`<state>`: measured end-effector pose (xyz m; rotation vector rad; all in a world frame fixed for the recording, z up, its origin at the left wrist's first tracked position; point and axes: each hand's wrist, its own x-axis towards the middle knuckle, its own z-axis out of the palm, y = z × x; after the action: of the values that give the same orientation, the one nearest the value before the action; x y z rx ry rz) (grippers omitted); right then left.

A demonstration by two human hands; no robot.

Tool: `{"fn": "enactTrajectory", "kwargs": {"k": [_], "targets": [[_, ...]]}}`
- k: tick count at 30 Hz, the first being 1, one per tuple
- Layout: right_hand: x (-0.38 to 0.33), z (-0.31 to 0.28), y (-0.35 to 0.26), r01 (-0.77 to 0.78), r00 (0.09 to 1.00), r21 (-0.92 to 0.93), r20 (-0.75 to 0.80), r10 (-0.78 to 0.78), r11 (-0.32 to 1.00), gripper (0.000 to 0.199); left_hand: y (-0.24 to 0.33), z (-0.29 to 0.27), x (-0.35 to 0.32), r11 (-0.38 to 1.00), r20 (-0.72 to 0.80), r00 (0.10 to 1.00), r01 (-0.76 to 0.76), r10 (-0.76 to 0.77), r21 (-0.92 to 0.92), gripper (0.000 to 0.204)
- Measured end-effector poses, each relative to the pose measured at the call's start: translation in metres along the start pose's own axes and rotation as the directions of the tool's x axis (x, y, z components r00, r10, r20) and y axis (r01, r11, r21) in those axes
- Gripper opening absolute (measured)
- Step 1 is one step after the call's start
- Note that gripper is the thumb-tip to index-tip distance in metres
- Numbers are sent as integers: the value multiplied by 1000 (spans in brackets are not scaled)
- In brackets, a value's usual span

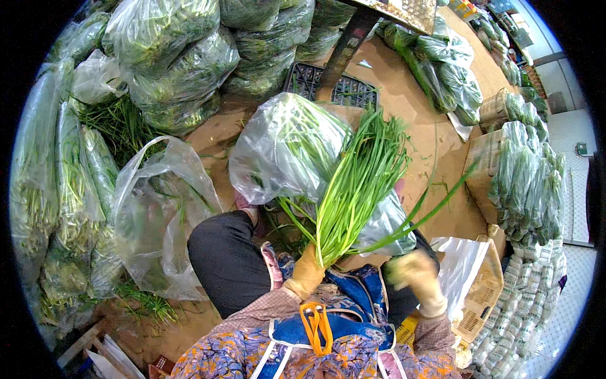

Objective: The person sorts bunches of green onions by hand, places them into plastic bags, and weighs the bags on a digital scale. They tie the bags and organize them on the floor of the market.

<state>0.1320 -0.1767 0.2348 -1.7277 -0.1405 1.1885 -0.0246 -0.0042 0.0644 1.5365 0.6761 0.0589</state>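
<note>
My left hand [307,273], in a tan glove, is closed round the lower end of a bunch of garlic chives [360,189]. The long green leaves fan upward and away from me. A few loose strands [435,211] stick out to the right of the bunch. My right hand [418,279], also gloved, is apart from the bunch over my right knee; motion smears its fingers, and whether they hold anything is unclear. Just beyond the bunch sits a clear plastic bag [255,161] filled with greens, between my feet.
An open clear bag [161,221] stands at my left. Stacked bags of greens [177,69] line the far left. A yellow crate [486,294] with white plastic sheets [464,265] is at my right, near piled bundles [530,170]. A black crate [356,91] lies beneath a post ahead.
</note>
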Motion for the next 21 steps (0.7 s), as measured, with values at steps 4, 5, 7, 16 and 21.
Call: {"fn": "enactTrajectory", "kwargs": {"k": [4, 5, 7, 16, 21], "targets": [[14, 12, 9, 306, 880, -763, 455, 138, 569, 30, 2, 2, -7, 954, -22, 990, -130, 141, 271, 48], [26, 23, -28, 328, 885, -593, 465, -20, 736, 24, -8, 1, -10, 940, -43, 989, -121, 142, 318, 49], [47, 40, -72, 299, 950, -439, 226, -217, 847, 18, -14, 0, -10, 873, -88, 941, -265, 328, 410, 53], [251, -2, -80, 338, 878, -941, 306, -368, 24, 35, -6, 3, -10, 834, -12, 990, -109, 137, 541, 52], [267, -15, -77, 297, 655, -938, 337, -677, -180, 19, -7, 3, -11, 851, -5, 994, -94, 113, 517, 49]]}}
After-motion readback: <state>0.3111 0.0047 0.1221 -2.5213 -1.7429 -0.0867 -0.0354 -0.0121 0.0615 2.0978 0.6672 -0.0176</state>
